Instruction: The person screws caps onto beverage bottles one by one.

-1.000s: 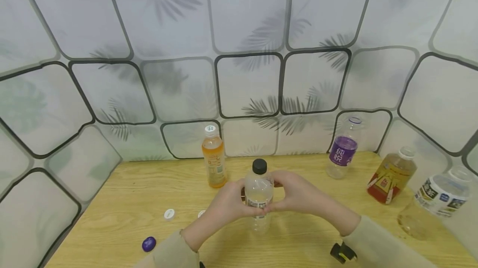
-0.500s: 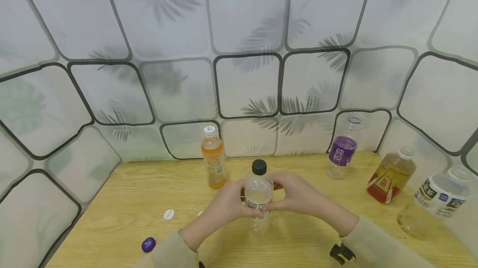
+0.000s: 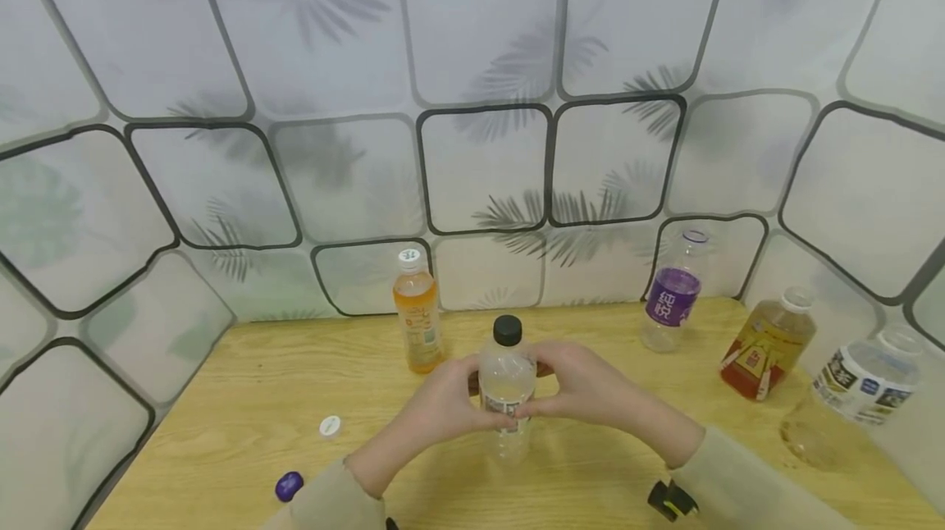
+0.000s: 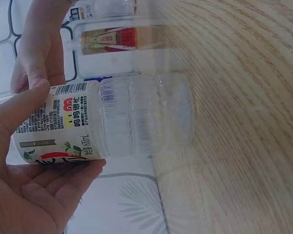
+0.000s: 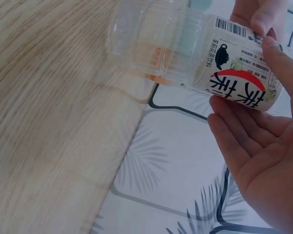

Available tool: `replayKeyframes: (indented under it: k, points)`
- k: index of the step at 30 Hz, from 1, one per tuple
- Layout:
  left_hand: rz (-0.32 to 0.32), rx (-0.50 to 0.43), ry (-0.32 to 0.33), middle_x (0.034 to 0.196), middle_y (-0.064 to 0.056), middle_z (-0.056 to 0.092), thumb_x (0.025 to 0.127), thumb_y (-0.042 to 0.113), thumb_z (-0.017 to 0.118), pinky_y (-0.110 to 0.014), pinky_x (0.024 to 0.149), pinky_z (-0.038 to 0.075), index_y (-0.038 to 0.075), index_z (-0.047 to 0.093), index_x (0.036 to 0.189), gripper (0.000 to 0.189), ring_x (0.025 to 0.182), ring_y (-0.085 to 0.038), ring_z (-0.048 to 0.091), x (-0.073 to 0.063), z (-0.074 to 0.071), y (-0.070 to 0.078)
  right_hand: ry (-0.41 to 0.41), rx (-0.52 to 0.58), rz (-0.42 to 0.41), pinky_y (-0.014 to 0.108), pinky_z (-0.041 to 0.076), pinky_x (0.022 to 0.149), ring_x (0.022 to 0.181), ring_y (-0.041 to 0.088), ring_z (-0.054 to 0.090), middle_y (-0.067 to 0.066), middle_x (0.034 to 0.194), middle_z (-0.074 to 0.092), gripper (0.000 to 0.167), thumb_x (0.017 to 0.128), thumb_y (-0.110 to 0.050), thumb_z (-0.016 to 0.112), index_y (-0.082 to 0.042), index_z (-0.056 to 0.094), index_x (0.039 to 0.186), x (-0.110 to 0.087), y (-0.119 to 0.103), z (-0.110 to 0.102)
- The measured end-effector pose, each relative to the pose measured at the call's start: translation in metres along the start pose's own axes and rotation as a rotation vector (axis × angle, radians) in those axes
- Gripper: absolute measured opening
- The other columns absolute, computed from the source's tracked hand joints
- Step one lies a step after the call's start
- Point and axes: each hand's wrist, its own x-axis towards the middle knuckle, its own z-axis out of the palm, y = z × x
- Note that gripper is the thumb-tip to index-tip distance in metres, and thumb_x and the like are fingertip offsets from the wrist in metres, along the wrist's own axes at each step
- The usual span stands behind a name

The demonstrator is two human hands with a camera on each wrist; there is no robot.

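A clear plastic bottle with a black cap and a white printed label stands upright before me, its ribbed base at the tabletop. My left hand grips it from the left, thumb across the front of the label and fingers behind. From the other side my right hand holds it the same way, and the two thumbs nearly meet. In the right wrist view the right hand's fingers lie along the label's far side. Whether the base touches the wood is hard to tell.
Behind the hands stands an orange drink bottle with a white cap. To the right are uncapped bottles: a purple-labelled one, one of reddish-brown drink and a large clear one. A white cap and a purple cap lie left.
Both hands keep their hold on the bottle, which stays in place. The whole head view has shifted slightly left. A second white cap, partly visible before, is now hidden behind the left arm.
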Motion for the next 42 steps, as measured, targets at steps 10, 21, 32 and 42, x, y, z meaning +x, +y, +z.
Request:
replayKeyframes:
  k: [10,21,32,42]
  points:
    - [0.017,0.124,0.053,0.124,-0.008,0.079,0.084,0.029,0.092,-0.042,0.097,0.063,0.01,0.072,0.128,0.052,0.111,-0.025,0.077,-0.008,-0.007,-0.003,-0.004,-0.004,0.03,0.037,0.063,0.093,0.106,0.015,0.075,0.0,0.12,0.078,0.051,0.085,-0.031,0.091,-0.012,0.072,0.129,0.002,-0.002,0.001]
    - [-0.002,0.187,0.095,0.11,-0.004,0.082,0.083,0.029,0.093,-0.033,0.085,0.064,0.011,0.076,0.121,0.045,0.098,-0.021,0.078,-0.014,-0.009,0.001,0.003,-0.018,0.054,0.029,0.063,0.086,0.089,0.002,0.074,-0.003,0.11,0.08,0.049,0.083,-0.035,0.092,-0.013,0.074,0.123,0.005,-0.005,0.0]
    - [-0.005,0.153,0.124,0.112,-0.009,0.081,0.083,0.024,0.093,-0.037,0.084,0.065,0.007,0.076,0.12,0.044,0.097,-0.026,0.079,-0.01,-0.011,-0.003,0.033,-0.006,0.072,0.033,0.064,0.088,0.09,0.005,0.076,-0.001,0.107,0.081,0.045,0.082,-0.032,0.093,-0.011,0.076,0.118,0.01,-0.003,0.001]
    - [-0.012,0.19,0.224,0.115,-0.011,0.081,0.085,0.023,0.091,-0.041,0.086,0.065,0.008,0.076,0.123,0.044,0.102,-0.029,0.079,0.001,-0.016,-0.005,0.111,0.017,0.077,0.037,0.065,0.088,0.093,0.013,0.078,0.004,0.109,0.081,0.046,0.085,-0.025,0.092,-0.008,0.073,0.124,0.024,0.005,0.002]
